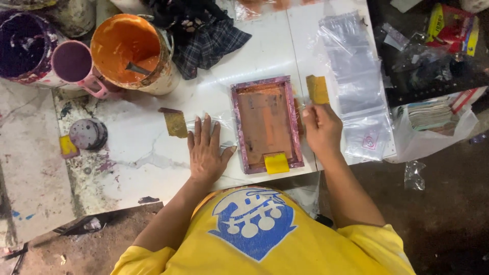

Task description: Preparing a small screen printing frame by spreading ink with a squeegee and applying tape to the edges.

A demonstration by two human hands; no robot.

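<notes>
L hand flat beside frame, R hand gripping squeegee

Your left hand lies flat just left of the small purple-edged wooden printing frame; bare white tabletop opens further left. Up-left is blocked by the orange-stained paint bucket and pink plastic mug. Dark checked cloth crowds the top. Right of the frame, your right hand has clear plastic bags alongside.

Left hand flat, palm down, fingers spread forward. Right hand raised slightly, fingers curled in pinch. Both forearms bare, extended.
</notes>
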